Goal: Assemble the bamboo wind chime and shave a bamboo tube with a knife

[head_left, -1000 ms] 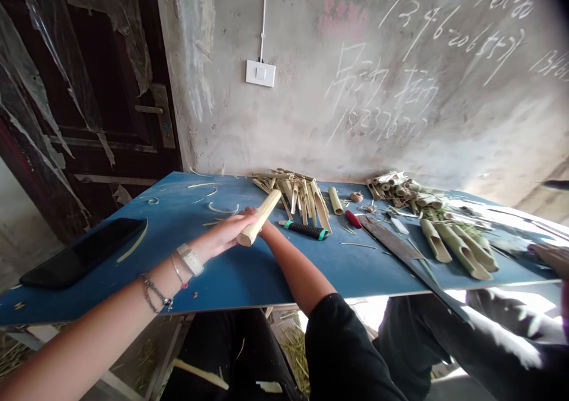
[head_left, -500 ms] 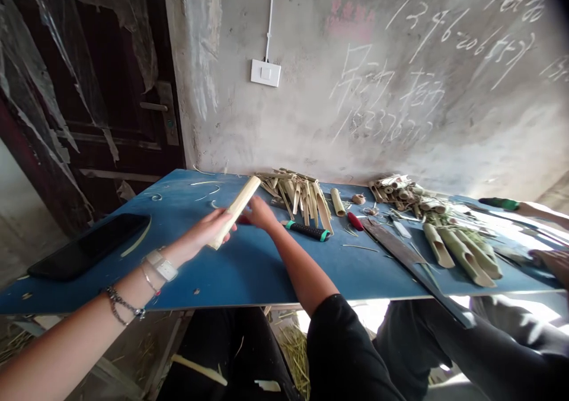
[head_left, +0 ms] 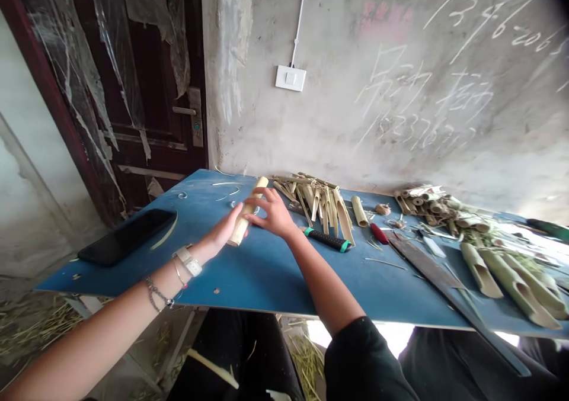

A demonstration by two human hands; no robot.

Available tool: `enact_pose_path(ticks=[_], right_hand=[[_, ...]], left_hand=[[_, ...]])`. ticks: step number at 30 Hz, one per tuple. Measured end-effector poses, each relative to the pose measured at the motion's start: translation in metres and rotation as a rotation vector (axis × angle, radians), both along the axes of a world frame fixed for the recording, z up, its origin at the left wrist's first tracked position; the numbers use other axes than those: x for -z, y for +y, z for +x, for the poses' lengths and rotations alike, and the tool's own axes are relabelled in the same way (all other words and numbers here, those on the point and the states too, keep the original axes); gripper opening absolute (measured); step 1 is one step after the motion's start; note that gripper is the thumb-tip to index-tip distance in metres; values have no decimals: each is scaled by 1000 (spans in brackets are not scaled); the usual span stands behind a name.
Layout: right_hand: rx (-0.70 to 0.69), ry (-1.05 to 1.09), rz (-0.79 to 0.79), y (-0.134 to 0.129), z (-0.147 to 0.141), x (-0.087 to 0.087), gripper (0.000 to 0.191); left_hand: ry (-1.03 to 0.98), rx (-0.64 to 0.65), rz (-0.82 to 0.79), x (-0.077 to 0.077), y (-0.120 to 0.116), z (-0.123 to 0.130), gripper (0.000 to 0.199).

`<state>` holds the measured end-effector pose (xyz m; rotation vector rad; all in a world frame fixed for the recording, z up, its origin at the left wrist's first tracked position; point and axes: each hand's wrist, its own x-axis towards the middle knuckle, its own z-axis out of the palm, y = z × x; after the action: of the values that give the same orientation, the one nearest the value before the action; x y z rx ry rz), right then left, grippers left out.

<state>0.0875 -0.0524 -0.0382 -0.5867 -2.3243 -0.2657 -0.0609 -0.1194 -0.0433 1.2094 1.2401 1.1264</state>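
A pale bamboo piece [head_left: 240,226] is tilted above the blue table [head_left: 267,276], left of the pile of split bamboo. My left hand [head_left: 225,229], with a watch at its wrist, is wrapped round its lower part. My right hand [head_left: 271,212] reaches over from the right, its thumb and fingers curved round the upper part of the same piece. A saw with a black and green handle [head_left: 328,239] lies just right of my right hand, its blade partly hidden.
Split bamboo strips [head_left: 326,205] lie by the wall. A black phone [head_left: 127,237] rests at the left. On the right are a large blade [head_left: 420,259], cut bamboo tubes [head_left: 518,282], a red-handled tool [head_left: 379,233] and a heap of bamboo offcuts [head_left: 431,205].
My right hand has moved up from beside the table surface onto the bamboo piece. The view has turned left, and the other person's hands at the right are out of view.
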Motion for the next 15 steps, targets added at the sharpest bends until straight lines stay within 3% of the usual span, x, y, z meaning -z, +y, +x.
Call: enact_pose_path(ticks=[3,8,11,15], right_hand=[[35,-72,113,-1,-2,0,26],[184,-167,252,-8,-10,0,33],[321,-173,166,-11,-12,-1,36],[394,-183,-107,-10,-11,-2,35]], left_hand=[[80,-24,12,-1,1,-1,51],[173,-28,42,-8,0,2,49],[232,-54,68,-13,-1,5,43],[310,-39,79,-16,-1,4,35]])
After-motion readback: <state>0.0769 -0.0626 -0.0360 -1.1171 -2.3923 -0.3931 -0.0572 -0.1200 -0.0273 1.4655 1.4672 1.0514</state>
